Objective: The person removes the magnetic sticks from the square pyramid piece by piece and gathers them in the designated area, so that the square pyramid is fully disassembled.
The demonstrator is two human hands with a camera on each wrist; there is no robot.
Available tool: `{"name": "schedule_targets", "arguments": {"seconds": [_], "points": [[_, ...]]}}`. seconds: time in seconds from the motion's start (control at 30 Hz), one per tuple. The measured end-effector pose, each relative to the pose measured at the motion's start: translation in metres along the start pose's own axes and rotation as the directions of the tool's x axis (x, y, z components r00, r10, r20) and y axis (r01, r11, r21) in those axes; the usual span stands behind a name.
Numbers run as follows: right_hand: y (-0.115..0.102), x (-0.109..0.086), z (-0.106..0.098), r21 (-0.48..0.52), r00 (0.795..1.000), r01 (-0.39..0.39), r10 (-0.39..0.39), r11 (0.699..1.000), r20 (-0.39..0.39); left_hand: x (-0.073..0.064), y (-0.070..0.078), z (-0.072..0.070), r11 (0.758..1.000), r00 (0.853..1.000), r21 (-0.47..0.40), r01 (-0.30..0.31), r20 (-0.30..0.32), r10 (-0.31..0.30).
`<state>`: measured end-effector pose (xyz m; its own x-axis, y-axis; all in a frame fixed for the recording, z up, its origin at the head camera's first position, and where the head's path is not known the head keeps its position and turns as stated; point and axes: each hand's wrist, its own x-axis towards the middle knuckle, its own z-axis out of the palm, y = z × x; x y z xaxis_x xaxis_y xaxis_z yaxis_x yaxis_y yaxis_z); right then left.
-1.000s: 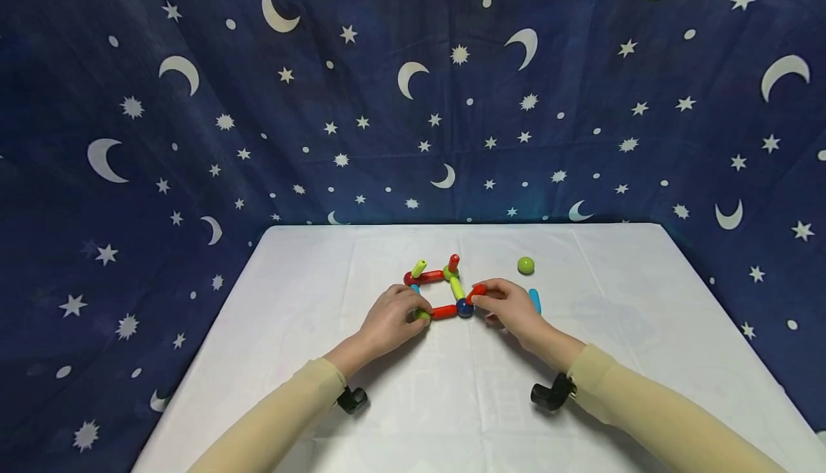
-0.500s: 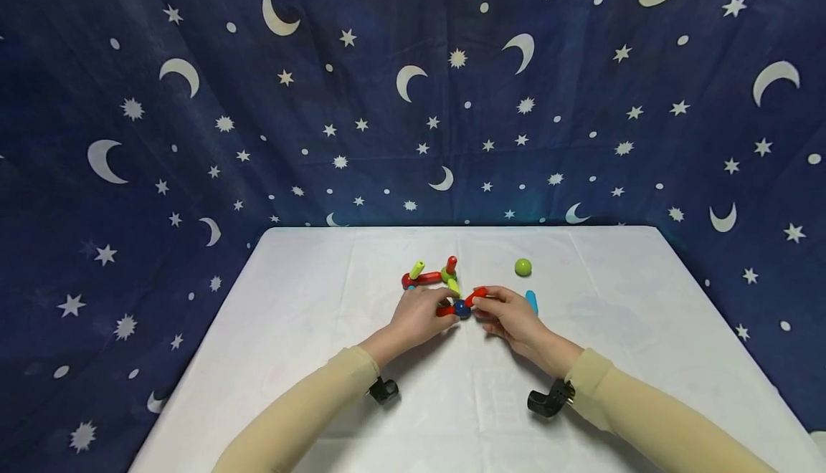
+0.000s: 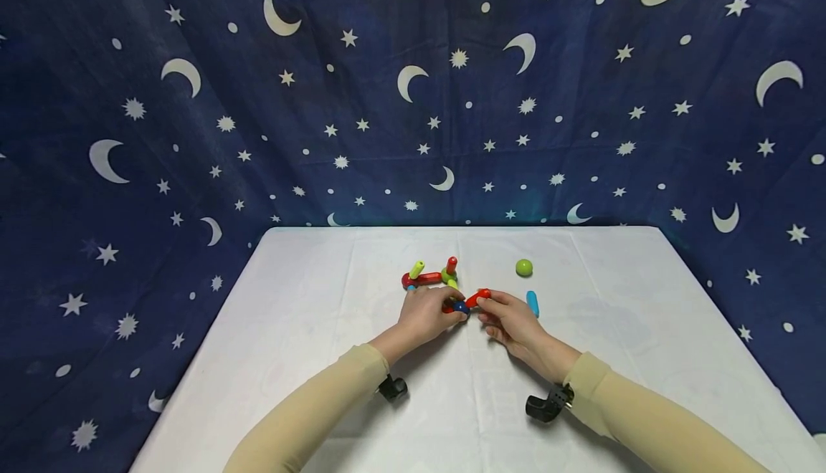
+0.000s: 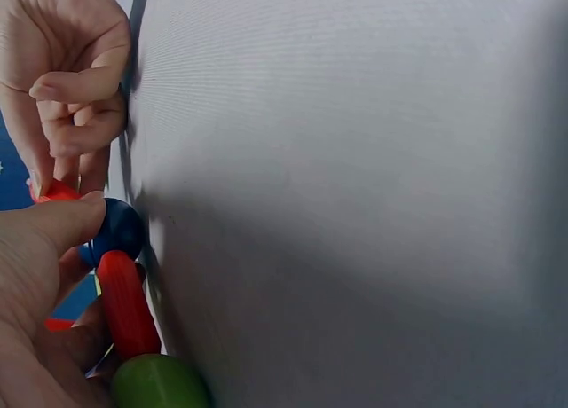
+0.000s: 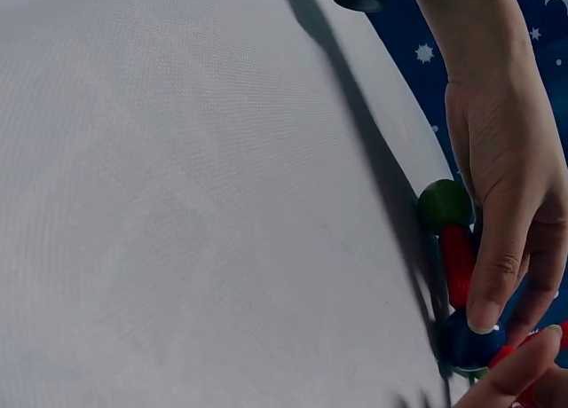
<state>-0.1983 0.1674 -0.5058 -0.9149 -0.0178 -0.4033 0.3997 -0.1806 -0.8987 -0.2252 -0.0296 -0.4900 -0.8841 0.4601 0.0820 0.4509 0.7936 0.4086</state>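
My left hand (image 3: 422, 313) pinches a dark blue ball (image 4: 122, 231) at a corner of a ball-and-rod frame, thumb on its near side. In my right hand (image 3: 513, 322), thumb and fingers pinch a red rod (image 3: 477, 297), its lower end right at the blue ball. From that ball another red rod (image 4: 129, 306) runs to a green ball (image 5: 444, 206), which my left hand hides in the head view. At the back of the frame are a dark red ball (image 3: 406, 281) with a raised yellow-green rod (image 3: 416, 269) and a green ball with a raised red rod (image 3: 452, 265).
A loose green ball (image 3: 524, 268) lies behind my right hand, with a light blue rod (image 3: 532, 304) close beside that hand. White cloth (image 3: 323, 279) covers the table, and a dark blue curtain with moons and stars (image 3: 387, 136) stands behind it.
My left hand has moved right, from the frame's front-left green ball to the blue ball, and now pinches it. My right hand keeps the red rod at the blue ball.
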Motion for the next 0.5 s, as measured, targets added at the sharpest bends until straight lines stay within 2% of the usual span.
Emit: {"name": "schedule_targets", "arguments": {"seconds": [0.5], "points": [[0.0043,0.0051,-0.0007,0.093,0.999,-0.033,0.034,0.995,-0.006,0.0014,-0.0050,-0.0038,0.998,1.000,-0.063,-0.013,0.023,0.014]]}}
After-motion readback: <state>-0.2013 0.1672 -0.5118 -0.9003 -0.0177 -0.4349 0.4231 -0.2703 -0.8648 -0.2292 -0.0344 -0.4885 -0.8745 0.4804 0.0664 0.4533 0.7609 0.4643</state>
